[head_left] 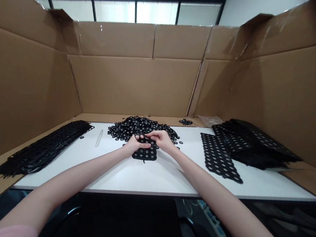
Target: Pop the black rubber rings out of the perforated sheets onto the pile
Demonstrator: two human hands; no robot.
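Brown cardboard walls (pixel 133 77) close in the left, far and right sides of a white tabletop (pixel 113 179), with a row of windows (pixel 156 12) above the far wall. At the left, a thick stack of black perforated sheets (pixel 48 146) lies slantwise, partly on the white surface and partly on cardboard. Just right of its far end is one loose black ring (pixel 81 137), then a slim clear tube (pixel 99 139) with a dark tip. Toward the far middle spreads a pile of small black rings (pixel 137 125). On the near side of it, the left hand (pixel 131 146) has its thumb laid across a small black perforated piece (pixel 144 155), clamping it against the fingers behind. At the piece's far edge, the right hand (pixel 162 139) pinches thumb and forefinger together; what exactly sits between those tips is too small to tell. Farther right, a little cluster of rings (pixel 185 122) lies near the far wall. Next comes a black perforated strip (pixel 220 157), flat on the tabletop, and beside it, rightmost, a heap of larger black sheets (pixel 253 142).
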